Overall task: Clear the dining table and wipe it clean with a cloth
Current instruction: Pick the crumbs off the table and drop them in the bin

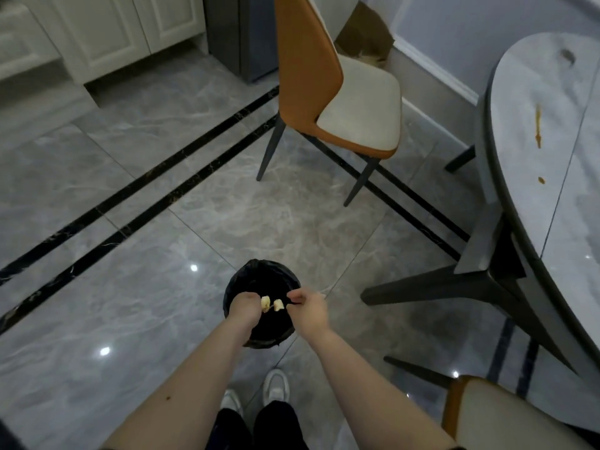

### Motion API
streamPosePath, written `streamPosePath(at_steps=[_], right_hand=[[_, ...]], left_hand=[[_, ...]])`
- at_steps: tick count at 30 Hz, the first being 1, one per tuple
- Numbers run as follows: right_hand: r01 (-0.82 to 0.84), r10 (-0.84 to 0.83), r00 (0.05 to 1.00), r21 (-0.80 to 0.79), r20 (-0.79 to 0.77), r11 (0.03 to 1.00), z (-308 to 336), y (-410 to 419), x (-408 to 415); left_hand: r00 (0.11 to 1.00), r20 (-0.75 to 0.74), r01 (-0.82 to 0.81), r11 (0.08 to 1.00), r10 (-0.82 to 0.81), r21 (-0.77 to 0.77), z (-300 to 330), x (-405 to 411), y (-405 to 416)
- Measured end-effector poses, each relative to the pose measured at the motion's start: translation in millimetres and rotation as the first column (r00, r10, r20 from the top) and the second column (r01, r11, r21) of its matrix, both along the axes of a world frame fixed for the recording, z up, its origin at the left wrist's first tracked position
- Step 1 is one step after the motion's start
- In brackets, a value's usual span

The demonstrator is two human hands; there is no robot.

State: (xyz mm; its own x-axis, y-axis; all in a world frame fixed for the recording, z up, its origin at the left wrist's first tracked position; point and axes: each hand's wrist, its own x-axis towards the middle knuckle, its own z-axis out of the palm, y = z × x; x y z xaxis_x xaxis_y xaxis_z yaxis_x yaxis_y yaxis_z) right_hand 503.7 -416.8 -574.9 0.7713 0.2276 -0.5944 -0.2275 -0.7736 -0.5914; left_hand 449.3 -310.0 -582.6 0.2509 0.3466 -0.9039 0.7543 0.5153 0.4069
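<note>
A small bin with a black liner (259,274) stands on the floor in front of my feet. Both hands hover over its mouth. My left hand (243,306) is curled, with pale yellowish food scraps (272,304) at its fingertips, hanging over the opening. My right hand (308,307) pinches something small and dark, perhaps the liner's rim. The grey marble dining table (558,177) is at the right, with brown streaks and drops (538,125) on its top.
An orange-and-white chair (337,102) stands behind the bin, angled away from the table. A second chair (506,414) is at the bottom right. Dark table legs (454,284) spread over the grey tile floor. White cabinets (97,34) line the far left.
</note>
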Motion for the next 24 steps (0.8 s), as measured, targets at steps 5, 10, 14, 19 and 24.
streamPosePath(at_steps=[5, 10, 14, 19, 24], right_hand=[[-0.025, 0.025, 0.999, -0.005, -0.031, 1.000, -2, -2, 9], [-0.065, 0.065, 0.996, 0.006, -0.055, 0.998, 9, 5, 20], [-0.128, 0.129, 0.990, 0.018, -0.059, 0.992, 25, 16, 30], [-0.185, 0.186, 0.983, 0.045, -0.010, 0.982, 60, 31, 50], [-0.209, 0.204, 0.977, 0.108, 0.056, 0.972, 102, 55, 70]], left_hand=[[0.999, 0.025, 0.043, 0.998, -0.044, 0.037, 5, 6, -1], [0.998, 0.045, 0.035, 0.998, -0.038, 0.061, 23, 16, -2], [0.998, 0.040, 0.041, 0.994, -0.045, 0.106, 40, 26, 2], [0.994, 0.065, 0.071, 0.985, -0.082, 0.157, 75, 40, 19], [0.989, 0.150, -0.020, 0.973, -0.014, 0.228, 108, 57, 43]])
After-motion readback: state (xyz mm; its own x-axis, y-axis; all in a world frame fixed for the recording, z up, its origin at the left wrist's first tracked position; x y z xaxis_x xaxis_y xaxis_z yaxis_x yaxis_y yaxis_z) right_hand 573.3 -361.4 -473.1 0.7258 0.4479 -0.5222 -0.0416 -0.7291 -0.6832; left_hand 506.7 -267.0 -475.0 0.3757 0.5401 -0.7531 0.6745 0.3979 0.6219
